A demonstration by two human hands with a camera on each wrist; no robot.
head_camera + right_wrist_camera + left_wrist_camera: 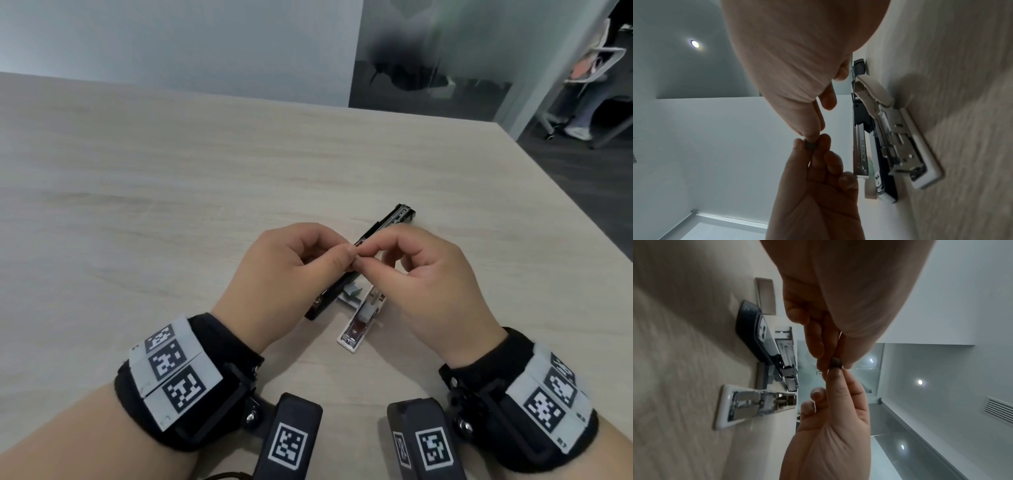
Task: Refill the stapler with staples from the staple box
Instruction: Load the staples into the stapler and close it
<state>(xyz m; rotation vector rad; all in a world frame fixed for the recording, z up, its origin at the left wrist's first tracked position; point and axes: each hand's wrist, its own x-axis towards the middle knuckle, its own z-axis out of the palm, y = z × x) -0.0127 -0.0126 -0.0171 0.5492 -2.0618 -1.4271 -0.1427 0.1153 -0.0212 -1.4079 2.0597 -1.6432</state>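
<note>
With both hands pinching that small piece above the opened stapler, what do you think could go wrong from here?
1. The small dark piece, probably a staple strip, is held only by the fingertips of the left hand and right hand; it may slip or snap.
2. It hangs above the opened black stapler and a white stapler, so a dropped piece could fall among their parts.
3. The staple box lies close by and may get knocked.

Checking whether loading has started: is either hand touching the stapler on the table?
Apart. In the right wrist view, the left hand and right hand pinch a small staple strip clear of the opened stapler.
</note>
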